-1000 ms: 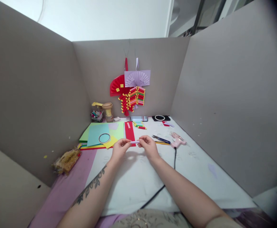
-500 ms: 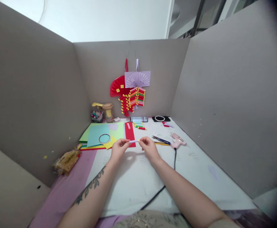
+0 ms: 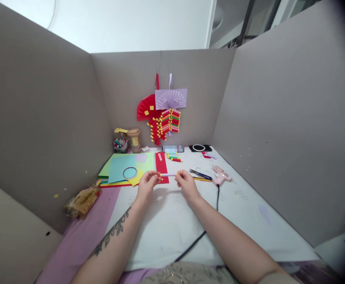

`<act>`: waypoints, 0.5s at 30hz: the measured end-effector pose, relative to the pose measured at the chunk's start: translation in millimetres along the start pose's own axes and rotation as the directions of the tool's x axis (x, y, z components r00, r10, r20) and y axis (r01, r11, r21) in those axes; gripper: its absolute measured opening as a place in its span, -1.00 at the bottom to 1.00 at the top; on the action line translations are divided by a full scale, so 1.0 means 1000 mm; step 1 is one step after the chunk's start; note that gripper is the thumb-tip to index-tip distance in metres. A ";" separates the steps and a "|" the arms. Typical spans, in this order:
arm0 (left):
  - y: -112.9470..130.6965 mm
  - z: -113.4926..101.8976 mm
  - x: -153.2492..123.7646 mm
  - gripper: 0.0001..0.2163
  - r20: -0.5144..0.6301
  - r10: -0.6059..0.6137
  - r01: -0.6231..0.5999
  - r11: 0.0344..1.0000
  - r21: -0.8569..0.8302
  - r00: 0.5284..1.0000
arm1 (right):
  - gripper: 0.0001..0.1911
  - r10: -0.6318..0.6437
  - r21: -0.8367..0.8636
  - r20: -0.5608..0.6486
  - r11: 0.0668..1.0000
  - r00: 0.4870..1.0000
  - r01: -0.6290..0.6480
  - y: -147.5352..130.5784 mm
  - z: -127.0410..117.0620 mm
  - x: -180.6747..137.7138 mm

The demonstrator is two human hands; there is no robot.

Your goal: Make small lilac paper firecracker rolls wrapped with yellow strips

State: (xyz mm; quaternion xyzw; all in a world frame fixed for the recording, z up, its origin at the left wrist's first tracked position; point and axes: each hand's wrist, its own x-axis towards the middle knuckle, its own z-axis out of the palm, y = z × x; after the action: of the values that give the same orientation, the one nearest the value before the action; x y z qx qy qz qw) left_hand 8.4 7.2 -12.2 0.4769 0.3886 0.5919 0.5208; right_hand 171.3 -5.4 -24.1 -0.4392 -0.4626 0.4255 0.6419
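A thin lilac paper roll [image 3: 168, 174] with yellow at its ends is held level over the table between my hands. My left hand [image 3: 149, 182] pinches its left end, and my right hand [image 3: 185, 182] pinches the right end. Under and behind the roll lies a red paper strip [image 3: 162, 161], with a small pink roll [image 3: 160, 157] on it. Several finished colored rolls [image 3: 174, 156] with yellow ends lie farther back. To the right of my right hand are blue-handled snips [image 3: 202, 174] and a pink glue gun [image 3: 220, 176].
Colored paper sheets [image 3: 120, 165] are stacked at left, with a ring of tape [image 3: 130, 172] on top. A jar [image 3: 135, 141] and a marker holder [image 3: 120, 145] stand behind them. Paper fan decorations [image 3: 171, 99] hang on the back panel. A black cord [image 3: 192, 245] crosses the table's front.
The fingers of my left hand have shifted slightly left, uncovering yellow at the roll's left end. My right hand has moved a little right, to the other tip.
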 end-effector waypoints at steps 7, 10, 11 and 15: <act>0.001 0.000 -0.002 -0.75 0.003 0.057 -0.056 0.984 0.172 0.998 | -0.74 0.001 0.009 0.007 1.000 1.000 -0.001 0.002 -0.001 0.000; 0.000 0.001 -0.001 -0.74 -0.001 0.034 -0.034 0.987 0.157 0.999 | -0.75 -0.012 -0.008 0.006 1.000 1.000 0.012 -0.001 0.001 -0.002; 0.000 0.001 -0.001 -0.74 0.002 0.029 -0.029 0.988 0.154 1.000 | -0.75 -0.015 -0.015 0.003 1.000 1.000 0.015 -0.002 0.002 -0.003; -0.001 0.002 -0.001 -0.71 -0.007 0.010 -0.009 0.991 0.130 1.000 | -0.75 -0.026 -0.029 -0.007 0.999 1.000 0.026 -0.002 0.004 -0.005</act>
State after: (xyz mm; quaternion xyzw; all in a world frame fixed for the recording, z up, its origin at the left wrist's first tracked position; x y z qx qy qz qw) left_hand 10.8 6.0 -13.1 0.5094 0.4260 0.5695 0.4845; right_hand 166.6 -10.1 -22.0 -0.4442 -0.4720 0.4085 0.6427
